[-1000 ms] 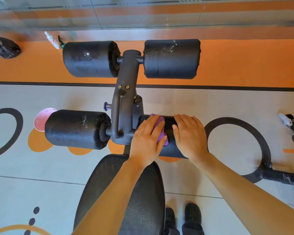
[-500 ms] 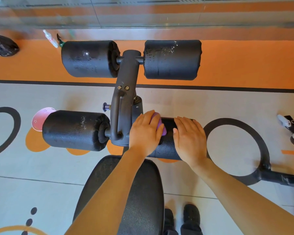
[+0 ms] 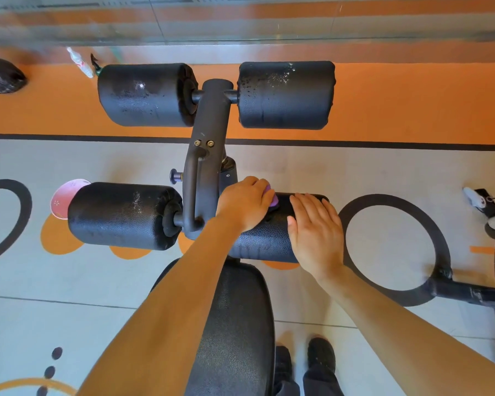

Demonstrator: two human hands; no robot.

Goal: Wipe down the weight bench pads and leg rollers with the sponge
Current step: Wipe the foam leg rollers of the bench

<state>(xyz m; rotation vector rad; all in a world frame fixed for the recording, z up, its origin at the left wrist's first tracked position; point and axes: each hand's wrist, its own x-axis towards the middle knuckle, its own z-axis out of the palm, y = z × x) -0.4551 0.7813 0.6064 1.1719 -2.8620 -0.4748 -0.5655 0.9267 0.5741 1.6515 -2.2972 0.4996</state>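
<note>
On the near right roller (image 3: 265, 241), left fingers (image 3: 257, 192) clutch the purple sponge (image 3: 273, 199); right fingers (image 3: 315, 205) lie flat.

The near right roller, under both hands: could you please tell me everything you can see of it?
The near right roller is a black cylinder with a pebbled, leather-like skin, lying level across the view beside the frame, just beyond the seat pad. The left hand presses a purple sponge onto its top at the inner end. The right hand lies flat over its outer end. Both hide much of it; the front face shows faint drip marks.
</note>
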